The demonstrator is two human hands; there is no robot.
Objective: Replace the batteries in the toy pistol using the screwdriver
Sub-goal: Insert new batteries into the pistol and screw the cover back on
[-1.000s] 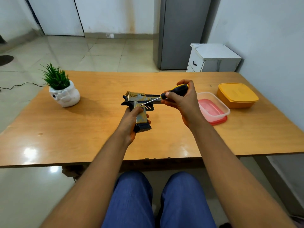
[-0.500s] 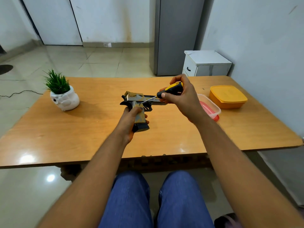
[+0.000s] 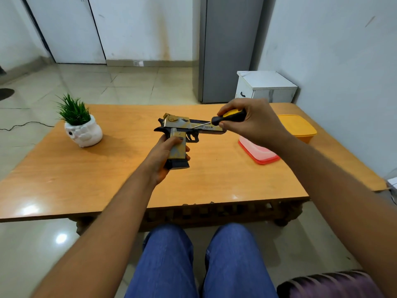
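1. Plant pot (image 3: 83,132), white with green spiky leaves, stands at the left end of the wooden table (image 3: 64,173), well apart from the work.
2. The left hand (image 3: 163,155) is wrapped round the grip of the toy pistol (image 3: 182,130) and holds it above the middle of the table, barrel pointing right.
3. The screwdriver (image 3: 223,119) crosses from the right, its thin shaft slanting down to the side of the pistol's upper body; whether the tip sits in a screw head is too small to tell.
4. The right hand (image 3: 251,123) has its fingers curled tightly round the yellow-and-black handle.
5. Judged from this, the step in hand is loosening a screw on the battery cover, an early part of the task, since no cover is off and no batteries show.
6. The next move calls for the tip to be seated squarely, then steady turning under light pressure while the left hand keeps the pistol from twisting.
7. A clear container with a red lid (image 3: 260,153) lies to the right, partly hidden by the right forearm, and a yellow box (image 3: 298,127) sits beyond it near the wall.
8. Pale tiles cover the floor; a grey cabinet (image 3: 227,50) and a small white cupboard (image 3: 266,87) stand behind the table.
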